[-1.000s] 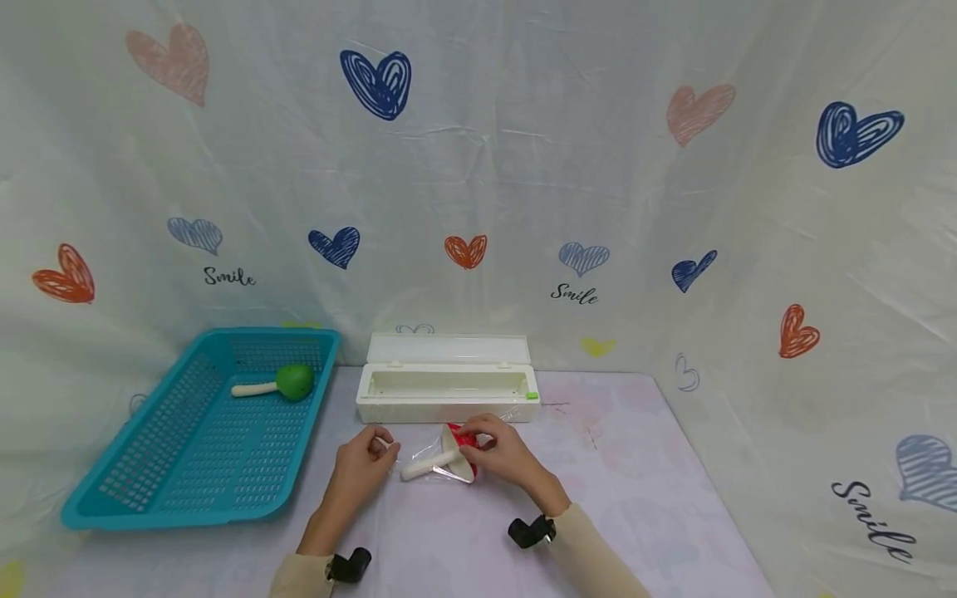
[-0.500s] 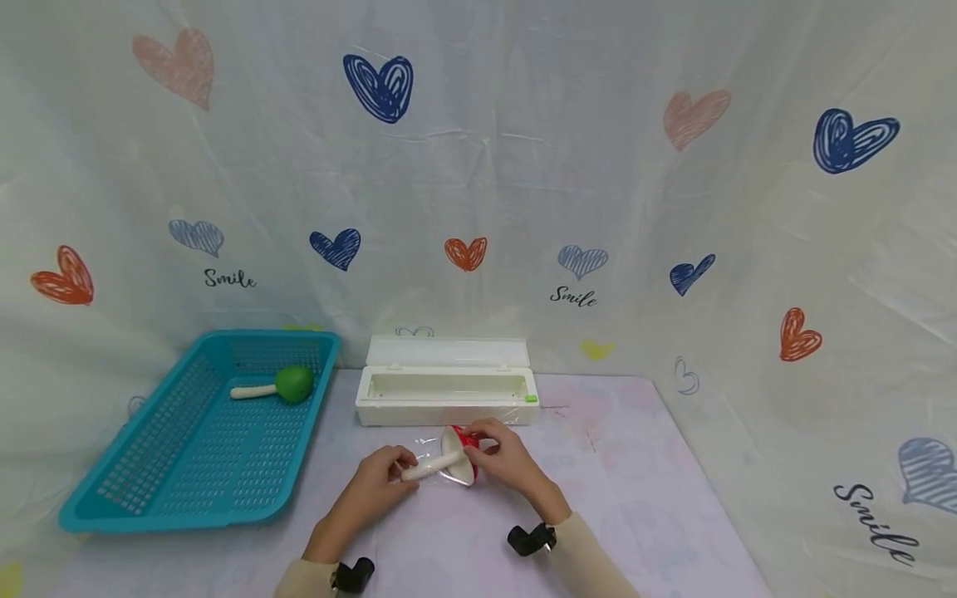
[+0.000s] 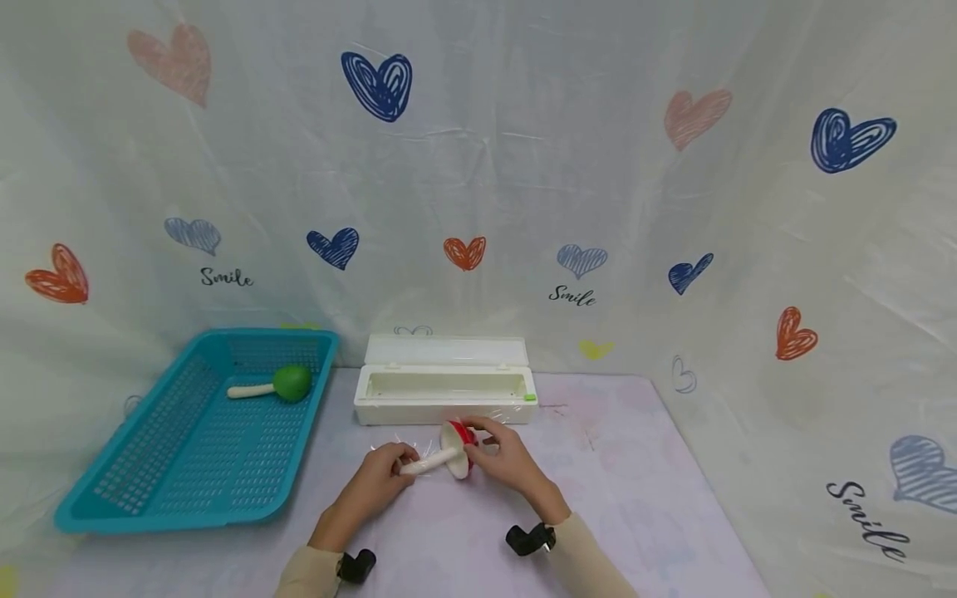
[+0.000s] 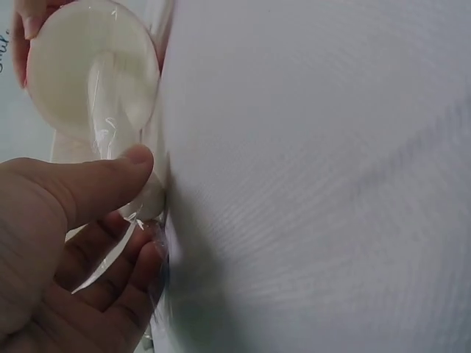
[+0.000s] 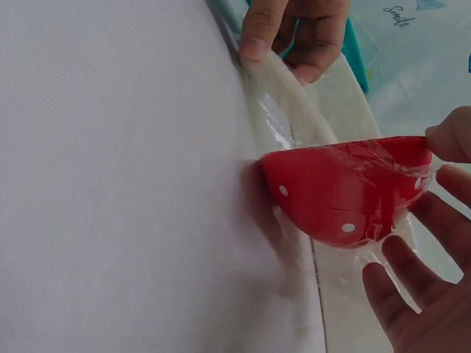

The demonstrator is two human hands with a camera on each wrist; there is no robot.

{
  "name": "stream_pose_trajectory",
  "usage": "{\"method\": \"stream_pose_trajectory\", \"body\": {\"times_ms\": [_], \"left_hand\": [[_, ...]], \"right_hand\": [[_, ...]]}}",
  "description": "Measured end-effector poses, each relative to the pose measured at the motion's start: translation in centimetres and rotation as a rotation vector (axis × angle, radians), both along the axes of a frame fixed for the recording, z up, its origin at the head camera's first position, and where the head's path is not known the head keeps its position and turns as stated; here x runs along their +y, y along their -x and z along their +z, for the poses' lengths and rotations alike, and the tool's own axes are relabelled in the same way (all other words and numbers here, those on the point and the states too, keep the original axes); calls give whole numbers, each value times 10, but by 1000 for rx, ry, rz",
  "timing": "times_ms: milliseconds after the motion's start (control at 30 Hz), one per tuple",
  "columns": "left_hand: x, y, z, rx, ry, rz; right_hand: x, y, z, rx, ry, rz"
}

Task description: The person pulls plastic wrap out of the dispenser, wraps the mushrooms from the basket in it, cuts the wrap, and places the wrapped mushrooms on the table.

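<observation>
A toy mushroom with a white-dotted red cap and a white stem lies wrapped in clear plastic film, cap to the right. Between thumb and fingers, my left hand pinches the stem's end. My right hand grips the cap at its edge; in the right wrist view the thumb presses the rim, while the lower fingers spread beside loose film. Seen in the left wrist view, the cap's pale underside faces the left hand.
Behind the hands stands a long white box, lid raised, with a green piece at its front right. On the left, a blue basket holds a green-headed toy with a white handle. A heart-printed curtain hangs behind the table.
The left hand has moved right and taken hold of the stem's end. The mushroom has tilted slightly and shifted a little away from the person, with the right hand still at its cap.
</observation>
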State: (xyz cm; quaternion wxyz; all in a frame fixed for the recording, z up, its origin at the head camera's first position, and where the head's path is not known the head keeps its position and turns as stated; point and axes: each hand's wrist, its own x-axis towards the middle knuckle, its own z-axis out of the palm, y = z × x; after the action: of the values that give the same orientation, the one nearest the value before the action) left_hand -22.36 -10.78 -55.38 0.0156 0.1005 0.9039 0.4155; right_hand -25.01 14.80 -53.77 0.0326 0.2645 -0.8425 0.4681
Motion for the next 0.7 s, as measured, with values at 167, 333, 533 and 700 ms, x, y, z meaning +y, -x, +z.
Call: {"method": "stream_pose_trajectory", "body": {"times_ms": [167,333,533,700], "left_hand": [[0,0,5,-23,31,-24],[-1,0,6,-64,8,-18],[-1,-1,4,-47,1,-33],[0,2,9,54,-4,-88]], "right_hand": [[3,-1,-1,-18,-6,6],[5,-4,-2,111,-122,14],[5,-10,-4,165,-231,-6],[4,-11,-6,112,-259,-42]]}}
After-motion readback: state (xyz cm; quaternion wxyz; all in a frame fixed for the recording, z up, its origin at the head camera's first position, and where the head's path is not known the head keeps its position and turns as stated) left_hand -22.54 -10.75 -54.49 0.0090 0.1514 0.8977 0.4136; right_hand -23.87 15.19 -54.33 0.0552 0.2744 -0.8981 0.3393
